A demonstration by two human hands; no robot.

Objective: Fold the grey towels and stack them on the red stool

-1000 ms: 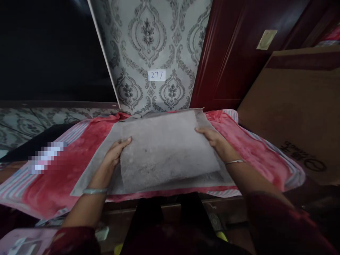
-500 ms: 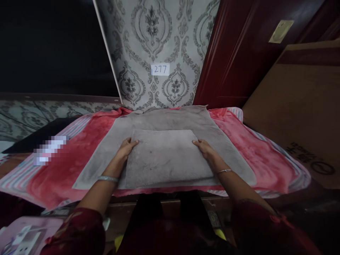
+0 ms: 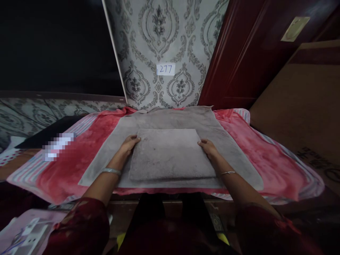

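A folded grey towel lies in the middle, on top of a larger grey cloth that is spread flat. My left hand pinches the folded towel's left side near its far corner, thumb on top. On the opposite side, my right hand grips the right edge, also with the thumb uppermost. The fingers beneath the fabric are partly hidden. Under the grey cloth is a red and pink blanket with striped borders, showing on both sides.
A large dark screen stands at the back left. A numbered paper label is on the patterned wall. To the right are a dark red door and a big cardboard box. A pink tray sits low at the left.
The view has shifted slightly, so everything sits a little farther right. The folded towel's near left edge has moved slightly away from me. Both hands keep their hold.
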